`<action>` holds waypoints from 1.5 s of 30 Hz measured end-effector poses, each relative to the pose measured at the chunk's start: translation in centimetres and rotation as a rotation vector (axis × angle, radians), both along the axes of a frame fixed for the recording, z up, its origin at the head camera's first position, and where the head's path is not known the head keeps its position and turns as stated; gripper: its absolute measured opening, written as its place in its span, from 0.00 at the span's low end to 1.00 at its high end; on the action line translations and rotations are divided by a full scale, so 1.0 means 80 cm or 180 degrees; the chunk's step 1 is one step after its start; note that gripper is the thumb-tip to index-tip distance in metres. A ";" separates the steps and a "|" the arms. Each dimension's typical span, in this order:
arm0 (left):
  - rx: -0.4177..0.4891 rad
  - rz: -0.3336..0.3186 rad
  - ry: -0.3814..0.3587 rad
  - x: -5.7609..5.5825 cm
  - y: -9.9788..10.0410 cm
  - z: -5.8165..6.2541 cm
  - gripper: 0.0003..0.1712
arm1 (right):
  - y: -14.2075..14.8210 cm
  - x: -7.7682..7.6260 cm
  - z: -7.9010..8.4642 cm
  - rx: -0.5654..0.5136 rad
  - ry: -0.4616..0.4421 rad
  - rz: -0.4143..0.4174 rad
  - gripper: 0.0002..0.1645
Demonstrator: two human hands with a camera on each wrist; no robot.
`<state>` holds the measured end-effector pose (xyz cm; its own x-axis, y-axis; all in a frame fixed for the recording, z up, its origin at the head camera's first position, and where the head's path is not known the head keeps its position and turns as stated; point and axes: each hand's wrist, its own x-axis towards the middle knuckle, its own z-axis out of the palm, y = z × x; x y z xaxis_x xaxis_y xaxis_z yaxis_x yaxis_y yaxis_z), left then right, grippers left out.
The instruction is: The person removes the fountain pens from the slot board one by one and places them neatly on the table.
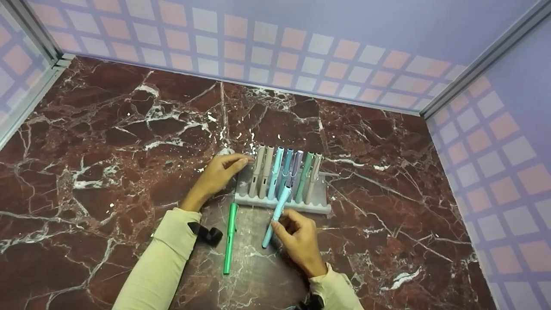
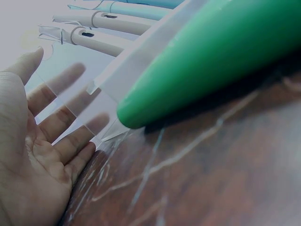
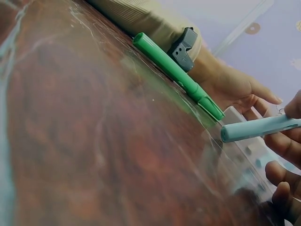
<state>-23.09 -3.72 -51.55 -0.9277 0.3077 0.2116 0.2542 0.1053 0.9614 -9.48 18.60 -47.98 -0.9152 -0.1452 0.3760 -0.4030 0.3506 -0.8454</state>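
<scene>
Ahead of right grip [image 1: 299,234]: rack [image 1: 258,203] | clamped on light-blue pen [image 1: 281,204] | left grip [image 1: 217,172] apart, beside rack | likely racking pens; next move probably wants pen aligned

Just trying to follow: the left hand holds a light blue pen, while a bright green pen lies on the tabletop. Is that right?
Wrong hand: the right hand holds the light blue pen, as the head view shows. The bright green pen does lie on the tabletop.

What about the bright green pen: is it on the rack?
No, the bright green pen lies on the table, in front of the rack.
</scene>
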 end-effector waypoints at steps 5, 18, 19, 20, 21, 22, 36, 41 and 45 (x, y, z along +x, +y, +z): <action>-0.0035 0.0000 -0.0079 0.001 0.000 0.001 0.17 | 0.000 0.000 -0.001 -0.0056 -0.0051 0.0067 0.09; -0.0036 -0.0024 -0.0044 0.000 -0.001 -0.001 0.17 | -0.001 -0.002 -0.012 -0.0090 -0.0106 0.0057 0.19; -0.0037 -0.0027 -0.0039 0.000 -0.001 -0.001 0.17 | -0.001 -0.003 -0.018 -0.0109 -0.0123 0.0046 0.18; -0.0029 -0.0026 -0.0037 0.000 -0.001 -0.001 0.17 | -0.002 -0.004 -0.023 -0.0128 -0.0131 0.0039 0.17; -0.0025 -0.0024 -0.0030 0.000 -0.001 -0.001 0.17 | -0.003 -0.005 -0.029 -0.0160 -0.0151 0.0040 0.16; -0.0017 -0.0025 -0.0026 0.000 -0.001 -0.001 0.17 | -0.004 -0.006 -0.035 -0.0194 -0.0171 0.0051 0.15; 0.0000 -0.0020 -0.0007 0.004 0.002 0.009 0.16 | -0.030 0.003 -0.042 0.0194 -0.0397 0.0009 0.10; -0.0006 -0.0057 -0.0002 0.020 0.001 0.039 0.16 | -0.033 0.007 -0.044 0.0421 -0.0473 -0.0019 0.08; -0.0014 -0.0060 0.0006 0.024 0.000 0.047 0.16 | -0.036 0.010 -0.045 0.0610 -0.0353 -0.0031 0.08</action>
